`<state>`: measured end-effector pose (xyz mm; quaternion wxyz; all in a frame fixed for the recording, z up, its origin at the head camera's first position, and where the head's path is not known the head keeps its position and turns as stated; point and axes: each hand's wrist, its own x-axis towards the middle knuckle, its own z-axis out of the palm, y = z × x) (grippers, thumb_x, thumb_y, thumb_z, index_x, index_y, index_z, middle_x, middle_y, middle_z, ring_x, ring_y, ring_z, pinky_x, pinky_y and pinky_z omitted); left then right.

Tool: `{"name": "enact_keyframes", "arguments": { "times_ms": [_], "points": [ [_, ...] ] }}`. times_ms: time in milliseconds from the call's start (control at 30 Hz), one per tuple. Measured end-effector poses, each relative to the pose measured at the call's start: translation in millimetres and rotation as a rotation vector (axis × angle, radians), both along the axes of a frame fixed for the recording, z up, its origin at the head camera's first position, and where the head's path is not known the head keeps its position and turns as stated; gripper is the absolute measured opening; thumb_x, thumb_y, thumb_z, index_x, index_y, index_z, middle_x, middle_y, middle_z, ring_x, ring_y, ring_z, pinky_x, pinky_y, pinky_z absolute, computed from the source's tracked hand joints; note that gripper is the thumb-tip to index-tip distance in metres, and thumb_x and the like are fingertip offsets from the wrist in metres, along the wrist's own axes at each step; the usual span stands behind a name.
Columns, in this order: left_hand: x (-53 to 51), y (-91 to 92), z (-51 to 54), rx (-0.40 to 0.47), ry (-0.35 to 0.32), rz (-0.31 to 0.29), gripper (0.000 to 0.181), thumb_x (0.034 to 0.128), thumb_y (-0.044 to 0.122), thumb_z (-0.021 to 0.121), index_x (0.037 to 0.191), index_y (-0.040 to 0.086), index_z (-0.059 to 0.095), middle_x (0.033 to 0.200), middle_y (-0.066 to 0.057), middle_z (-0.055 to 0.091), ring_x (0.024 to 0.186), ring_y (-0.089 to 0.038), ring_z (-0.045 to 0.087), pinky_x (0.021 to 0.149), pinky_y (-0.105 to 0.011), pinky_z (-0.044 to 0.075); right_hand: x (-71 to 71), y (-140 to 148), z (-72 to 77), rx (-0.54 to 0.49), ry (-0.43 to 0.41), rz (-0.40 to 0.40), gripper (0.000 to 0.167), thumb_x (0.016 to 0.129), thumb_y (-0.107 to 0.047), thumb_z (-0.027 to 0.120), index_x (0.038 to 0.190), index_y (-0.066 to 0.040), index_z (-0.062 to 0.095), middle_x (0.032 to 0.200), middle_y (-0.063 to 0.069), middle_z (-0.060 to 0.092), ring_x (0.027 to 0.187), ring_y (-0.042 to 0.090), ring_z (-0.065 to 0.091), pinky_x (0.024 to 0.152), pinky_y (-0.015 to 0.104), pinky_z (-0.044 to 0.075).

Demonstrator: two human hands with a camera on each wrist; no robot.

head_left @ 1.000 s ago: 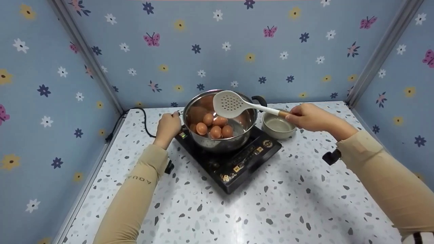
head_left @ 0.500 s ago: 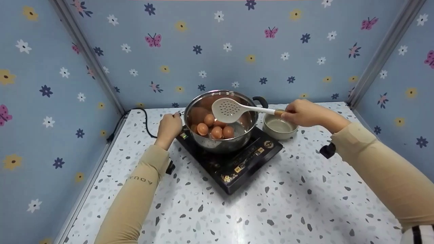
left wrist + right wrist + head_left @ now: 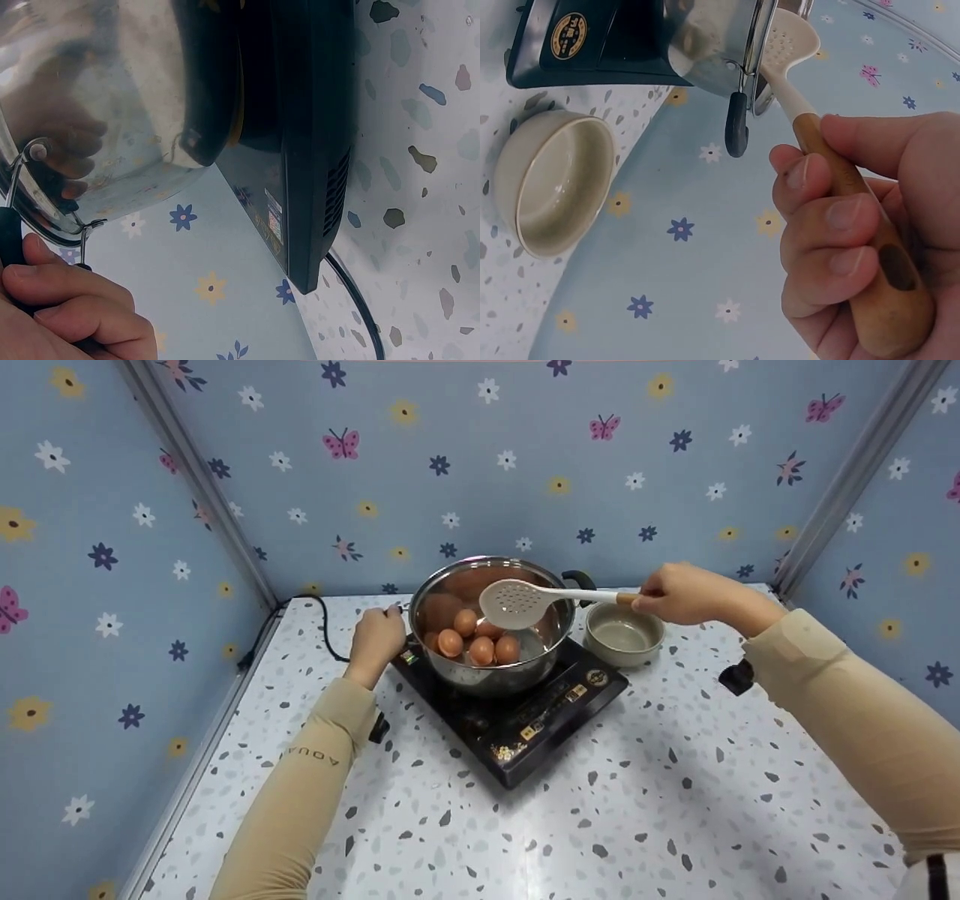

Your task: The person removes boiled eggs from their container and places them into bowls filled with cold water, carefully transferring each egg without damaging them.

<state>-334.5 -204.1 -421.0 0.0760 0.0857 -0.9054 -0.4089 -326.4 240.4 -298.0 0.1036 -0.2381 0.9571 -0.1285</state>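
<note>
A steel pot (image 3: pixel 491 679) stands on a black induction cooker (image 3: pixel 517 735), with several brown eggs (image 3: pixel 482 650) at its bottom left. My left hand (image 3: pixel 377 641) grips the pot's left side handle; the left wrist view shows fingers (image 3: pixel 82 300) curled round the black grip. In my right hand (image 3: pixel 686 594) is a white slotted spoon (image 3: pixel 517 604), held by its wooden handle (image 3: pixel 840 172). The spoon's perforated head hangs over the pot's opening, above the eggs, with no egg on it. It partly hides one egg behind it.
Right of the pot sits a small beige bowl (image 3: pixel 624 634), close to the cooker. The pot's far black handle (image 3: pixel 579 579) points toward the bowl side. A black cord (image 3: pixel 326 630) runs from the cooker to the left. Patterned walls enclose the speckled table (image 3: pixel 450 840).
The slotted spoon's head has dropped lower over the pot and then shifted slightly right, its handle now more level. My right hand has risen a little. My left hand stays on the pot handle.
</note>
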Motion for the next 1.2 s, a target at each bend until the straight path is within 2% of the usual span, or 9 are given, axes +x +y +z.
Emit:
{"name": "enact_keyframes", "arguments": {
  "times_ms": [233,300,433,567,667,833,967,1200],
  "points": [
    [-0.2,0.0,-0.2,0.002,0.004,-0.008,0.048,0.1174,0.028,0.030,0.072,0.015,0.039,0.068,-0.003,0.036,0.064,-0.023,0.036,0.070,-0.042,0.038,1.4,-1,7.3,0.033,-0.004,0.007,0.029,0.109,-0.021,0.061,0.094,-0.001,0.075,0.066,0.000,0.053,0.056,0.012,0.043,0.053,0.028,0.037],
    [0.1,0.4,-0.4,0.002,-0.001,-0.005,0.047,0.1174,0.028,0.031,0.073,0.015,0.040,0.069,-0.003,0.037,0.064,-0.023,0.037,0.070,-0.042,0.038,1.7,-3,8.6,0.052,0.001,0.006,0.030,0.109,-0.020,0.060,0.088,-0.003,0.073,0.065,-0.001,0.052,0.056,0.012,0.042,0.053,0.028,0.037],
    [0.8,1.5,-0.1,-0.004,-0.009,0.003,0.046,0.1171,0.029,0.032,0.075,0.015,0.041,0.072,-0.005,0.040,0.068,-0.025,0.040,0.075,-0.045,0.041,2.7,-5,11.6,0.094,0.003,0.001,0.038,0.109,-0.021,0.060,0.072,-0.012,0.058,0.063,-0.002,0.044,0.056,0.012,0.038,0.055,0.029,0.034],
    [1.2,1.7,0.2,-0.008,-0.001,0.018,0.044,0.1167,0.028,0.032,0.077,0.015,0.043,0.076,-0.008,0.044,0.074,-0.028,0.045,0.081,-0.048,0.043,2.8,-10,17.1,0.138,0.008,0.011,0.043,0.109,-0.020,0.061,0.068,-0.016,0.047,0.063,-0.003,0.040,0.057,0.012,0.036,0.056,0.029,0.033],
    [1.2,2.0,1.0,-0.003,0.006,0.024,0.043,0.1167,0.028,0.033,0.078,0.014,0.044,0.078,-0.008,0.045,0.076,-0.029,0.046,0.081,-0.048,0.044,1.5,-14,21.8,0.162,0.004,0.038,0.038,0.107,-0.019,0.061,0.071,-0.012,0.058,0.064,-0.003,0.047,0.058,0.012,0.041,0.056,0.029,0.036],
    [2.0,2.0,1.0,0.000,0.001,0.013,0.044,0.1171,0.028,0.032,0.077,0.014,0.045,0.076,-0.006,0.043,0.072,-0.026,0.044,0.076,-0.044,0.041,-3.4,-17,28.4,0.185,-0.047,0.066,0.033,0.107,-0.023,0.061,0.084,-0.004,0.075,0.067,0.001,0.062,0.060,0.013,0.052,0.056,0.028,0.044],
    [2.4,2.0,0.0,0.001,-0.004,0.017,0.046,0.1173,0.030,0.032,0.076,0.014,0.044,0.075,-0.006,0.043,0.070,-0.026,0.044,0.073,-0.043,0.040,-6.7,-21,32.2,0.203,-0.100,0.055,0.038,0.108,-0.030,0.061,0.088,-0.003,0.079,0.068,0.003,0.068,0.058,0.014,0.057,0.055,0.028,0.047],
    [-0.1,1.4,-0.3,0.009,0.003,0.013,0.045,0.1172,0.030,0.032,0.077,0.014,0.044,0.077,-0.008,0.045,0.074,-0.028,0.047,0.077,-0.045,0.042,-10.3,-24,35.3,0.189,-0.172,0.024,0.045,0.109,-0.040,0.062,0.085,-0.005,0.077,0.062,0.002,0.065,0.050,0.011,0.048,0.048,0.026,0.042]
  ]
}}
